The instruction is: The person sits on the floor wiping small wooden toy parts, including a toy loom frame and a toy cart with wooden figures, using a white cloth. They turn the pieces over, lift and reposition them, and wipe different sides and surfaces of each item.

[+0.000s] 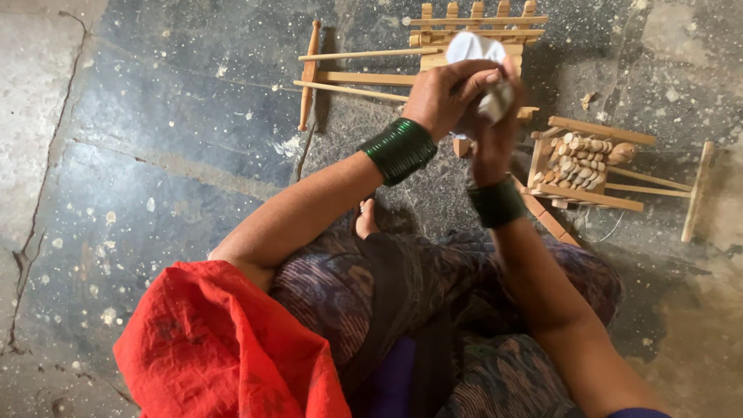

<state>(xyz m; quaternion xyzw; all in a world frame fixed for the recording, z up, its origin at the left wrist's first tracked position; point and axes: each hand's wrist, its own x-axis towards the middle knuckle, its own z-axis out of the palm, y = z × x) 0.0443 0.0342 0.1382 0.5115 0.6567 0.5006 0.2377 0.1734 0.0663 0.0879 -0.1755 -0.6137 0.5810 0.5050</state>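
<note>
My left hand (445, 91) and my right hand (495, 131) are raised together in front of me, both closed around a white cloth (472, 48) and a small object inside it that I cannot make out. Stacks of dark green bangles (400, 149) sit on both wrists. Just beyond the hands a small wooden toy cart frame (433, 54) with long shafts lies on the stone floor.
A second small wooden cart (592, 162), filled with several small wooden pegs, stands to the right. My crossed legs in patterned cloth (402, 286) and a red cloth (217, 348) fill the foreground. The dark stone floor (170, 139) is cracked and speckled.
</note>
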